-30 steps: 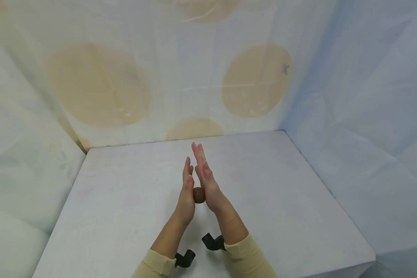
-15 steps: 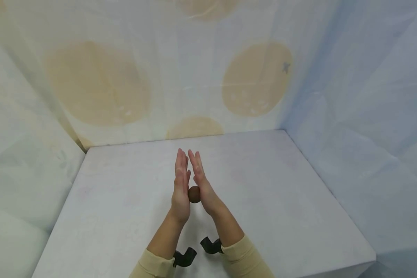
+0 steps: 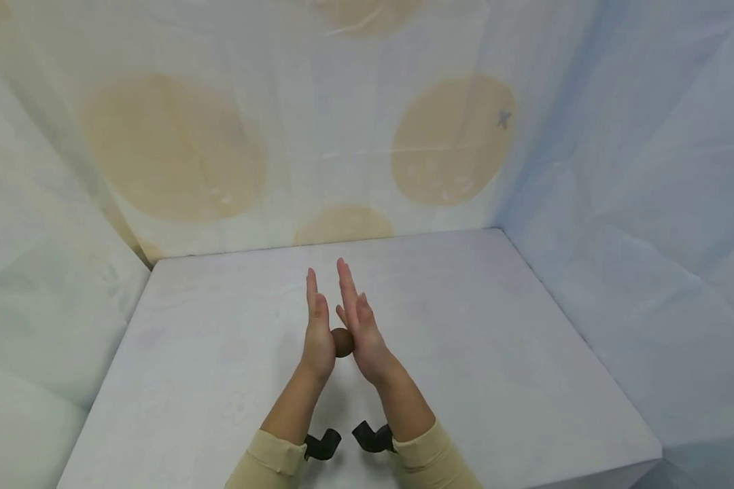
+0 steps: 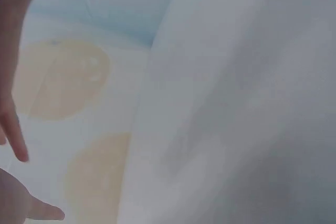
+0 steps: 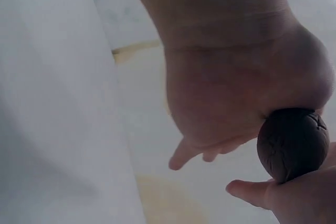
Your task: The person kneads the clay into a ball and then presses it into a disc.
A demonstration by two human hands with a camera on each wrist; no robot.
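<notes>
Small brown ball (image 3: 342,341) pressed between flat palms above bench (image 3: 495,353); left hand (image 3: 317,333), right hand (image 3: 361,329), fingers straight, neither grip curled.

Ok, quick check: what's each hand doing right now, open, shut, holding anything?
Left hand: open, fingers straight, palm pressing the small round brown ball.
Right hand: open, fingers straight, palm pressing the ball from the other side.

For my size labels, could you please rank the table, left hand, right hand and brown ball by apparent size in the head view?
1. table
2. left hand and right hand, alike
3. brown ball
</notes>
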